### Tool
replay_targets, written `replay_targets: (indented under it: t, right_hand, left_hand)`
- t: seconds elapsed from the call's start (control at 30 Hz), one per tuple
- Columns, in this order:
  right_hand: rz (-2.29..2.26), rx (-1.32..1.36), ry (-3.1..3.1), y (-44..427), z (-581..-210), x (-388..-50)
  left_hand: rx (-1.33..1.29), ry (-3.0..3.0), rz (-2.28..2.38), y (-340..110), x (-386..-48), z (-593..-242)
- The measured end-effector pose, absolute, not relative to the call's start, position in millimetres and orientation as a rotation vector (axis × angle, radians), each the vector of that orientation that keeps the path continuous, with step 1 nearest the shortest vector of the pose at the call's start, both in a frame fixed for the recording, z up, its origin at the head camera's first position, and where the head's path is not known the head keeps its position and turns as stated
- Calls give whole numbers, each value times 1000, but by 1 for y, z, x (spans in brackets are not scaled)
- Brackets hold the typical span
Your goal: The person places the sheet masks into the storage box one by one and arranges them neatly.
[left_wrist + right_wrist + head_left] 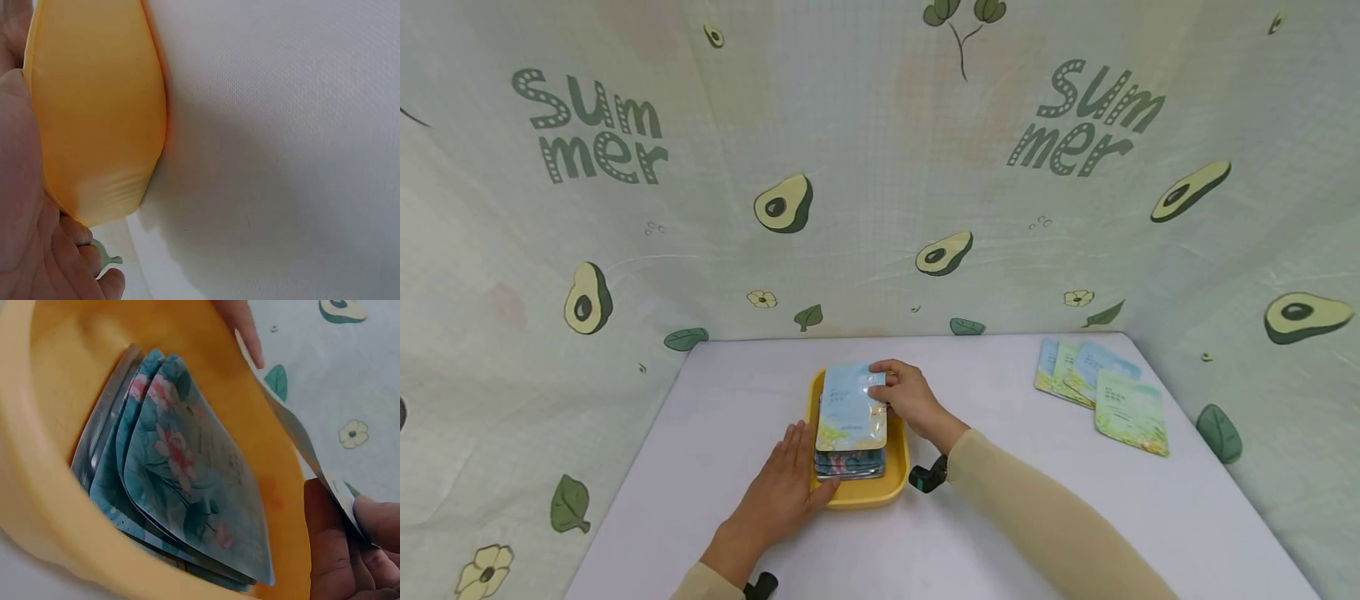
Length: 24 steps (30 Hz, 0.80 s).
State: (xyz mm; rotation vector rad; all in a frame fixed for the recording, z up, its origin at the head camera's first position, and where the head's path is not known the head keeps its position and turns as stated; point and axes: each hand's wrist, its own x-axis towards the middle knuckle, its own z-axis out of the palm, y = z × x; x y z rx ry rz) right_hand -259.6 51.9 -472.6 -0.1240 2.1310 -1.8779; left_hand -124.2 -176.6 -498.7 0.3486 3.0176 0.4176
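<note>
A light blue packet [850, 408] is pinched at its right edge by my right hand [913, 402], above the yellow basket [868, 497]. In the right wrist view, the fingers and thumb of my right hand [350, 544] hold that packet [294, 428] edge-on. Beneath it, several dark teal packets with pink flowers [181, 469] lean together inside the basket [284, 487]. My left hand [782, 492] rests with straight fingers along the basket's left rim, thumb at its front. The left wrist view shows my left hand [25, 212] against the basket's outer wall [100, 112].
At the back right of the white table [992, 517], several blue and green packets overlap [1063, 372], with a green packet [1131, 411] at their front. A patterned cloth [865, 125] hangs behind the table and at its sides.
</note>
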Motion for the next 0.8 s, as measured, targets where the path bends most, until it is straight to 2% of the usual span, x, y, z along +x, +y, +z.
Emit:
replay_targets:
  t: [0.4, 0.8]
  right_hand:
    - [-1670, -131, 2291, 36, -476, -258]
    - [-1444, -286, 2478, 30, -472, -253]
  left_hand:
    - [334, 3001, 421, -176, -124, -496]
    - [338, 2994, 413, -175, -123, -497]
